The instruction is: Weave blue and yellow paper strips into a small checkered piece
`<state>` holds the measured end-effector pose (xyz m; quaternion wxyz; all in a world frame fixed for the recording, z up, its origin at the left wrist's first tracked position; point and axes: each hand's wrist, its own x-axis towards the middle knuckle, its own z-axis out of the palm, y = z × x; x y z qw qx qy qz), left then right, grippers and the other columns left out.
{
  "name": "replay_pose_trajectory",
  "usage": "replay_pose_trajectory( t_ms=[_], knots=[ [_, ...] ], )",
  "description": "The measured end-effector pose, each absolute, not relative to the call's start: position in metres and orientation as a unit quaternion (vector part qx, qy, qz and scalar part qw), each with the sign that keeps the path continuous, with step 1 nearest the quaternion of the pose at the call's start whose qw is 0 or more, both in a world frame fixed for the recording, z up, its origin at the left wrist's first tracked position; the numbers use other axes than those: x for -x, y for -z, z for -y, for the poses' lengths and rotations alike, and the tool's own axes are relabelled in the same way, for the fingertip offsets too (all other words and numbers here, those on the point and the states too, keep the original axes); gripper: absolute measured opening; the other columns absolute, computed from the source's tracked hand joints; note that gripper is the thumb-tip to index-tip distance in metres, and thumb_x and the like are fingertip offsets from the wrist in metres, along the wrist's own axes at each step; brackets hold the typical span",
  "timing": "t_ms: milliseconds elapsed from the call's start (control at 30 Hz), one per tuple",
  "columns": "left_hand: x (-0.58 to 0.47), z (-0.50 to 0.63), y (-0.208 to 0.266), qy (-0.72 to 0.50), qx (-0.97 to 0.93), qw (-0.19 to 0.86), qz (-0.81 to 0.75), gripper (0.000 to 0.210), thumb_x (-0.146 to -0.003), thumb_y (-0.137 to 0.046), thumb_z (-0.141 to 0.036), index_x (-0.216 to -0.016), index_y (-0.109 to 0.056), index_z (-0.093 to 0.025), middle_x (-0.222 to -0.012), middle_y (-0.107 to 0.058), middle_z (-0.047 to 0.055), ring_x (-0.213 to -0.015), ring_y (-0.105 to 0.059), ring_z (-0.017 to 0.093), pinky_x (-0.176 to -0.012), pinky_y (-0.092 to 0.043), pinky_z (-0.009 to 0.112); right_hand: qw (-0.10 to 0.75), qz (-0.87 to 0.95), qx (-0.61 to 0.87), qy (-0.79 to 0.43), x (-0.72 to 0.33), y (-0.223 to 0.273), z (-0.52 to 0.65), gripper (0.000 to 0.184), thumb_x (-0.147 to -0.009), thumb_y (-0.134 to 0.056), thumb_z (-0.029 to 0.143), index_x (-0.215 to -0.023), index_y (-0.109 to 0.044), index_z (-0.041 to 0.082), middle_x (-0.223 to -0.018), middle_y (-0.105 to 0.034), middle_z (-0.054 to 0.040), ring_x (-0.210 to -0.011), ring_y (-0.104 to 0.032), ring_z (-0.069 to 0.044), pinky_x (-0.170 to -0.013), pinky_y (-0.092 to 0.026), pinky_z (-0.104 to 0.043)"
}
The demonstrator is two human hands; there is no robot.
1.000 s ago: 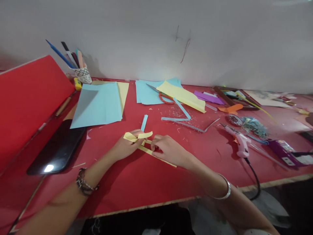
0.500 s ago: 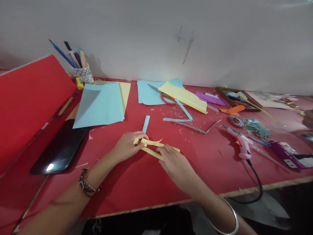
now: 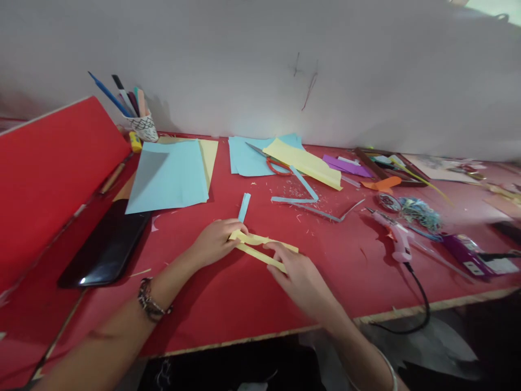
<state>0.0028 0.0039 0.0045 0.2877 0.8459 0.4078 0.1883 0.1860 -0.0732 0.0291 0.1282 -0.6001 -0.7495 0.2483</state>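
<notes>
A yellow paper strip [image 3: 260, 256] stretches between my hands above the red table, bent at its left end into two long arms. My left hand [image 3: 215, 240] is closed on that bent end, its fingertips partly hiding the paper. With thumb and fingers, my right hand [image 3: 297, 274] grips the strip near its other end. Just behind my left fingers lies a short light-blue paper strip [image 3: 244, 207]. Further back is a bent light-blue strip [image 3: 293, 200], with small paper scraps around it.
Blue sheets [image 3: 171, 179] and a black phone [image 3: 106, 250] lie at left. Orange-handled scissors [image 3: 279, 167] rest at the back beside folded yellow paper [image 3: 303, 163]. A pink glue gun [image 3: 396, 239] with a cord lies at right. A pen cup [image 3: 143, 127] stands at the back left.
The small loose yellow ends at my left fingertips and on the upper arm no longer stick out. Both hands stay on the strip, and the view has shifted slightly.
</notes>
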Motion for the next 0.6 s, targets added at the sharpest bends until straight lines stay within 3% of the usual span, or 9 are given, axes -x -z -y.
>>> replay_pose_trajectory(
  t_ms=[133,267,600],
  knots=[
    [-0.001,-0.004,-0.004,-0.196,-0.849,0.287,-0.397,0.026,-0.079,-0.029,-0.029,-0.077,-0.053,-0.020,-0.079,-0.062,0.002,-0.071,-0.055,0.017,-0.065,-0.036,0.027,0.239,0.726,0.562,-0.317,-0.192,-0.036,0.057,0.020,-0.078,-0.045,0.020,-0.097,-0.053,0.020,-0.079,-0.059,-0.0011,-0.067,-0.056,-0.013,-0.062,-0.043,-0.025],
    [0.000,-0.002,-0.003,-0.219,-0.842,0.305,-0.388,0.033,-0.083,-0.023,-0.037,-0.081,-0.051,-0.019,-0.079,-0.061,0.002,-0.072,-0.054,0.017,-0.066,-0.037,0.028,0.298,0.703,0.526,-0.375,-0.190,-0.040,0.041,0.010,-0.076,-0.046,0.019,-0.081,-0.054,0.020,-0.076,-0.058,0.0005,-0.070,-0.055,-0.012,-0.066,-0.043,-0.025],
    [-0.001,0.001,0.000,-0.268,-0.819,0.353,-0.365,0.040,-0.086,-0.021,-0.043,-0.077,-0.051,-0.018,-0.073,-0.056,0.002,-0.064,-0.051,0.014,-0.061,-0.039,0.026,0.314,0.710,0.457,-0.434,-0.164,-0.049,0.016,0.015,-0.073,-0.040,0.013,-0.079,-0.053,0.019,-0.069,-0.053,0.0032,-0.062,-0.051,-0.009,-0.062,-0.041,-0.023]
  ],
)
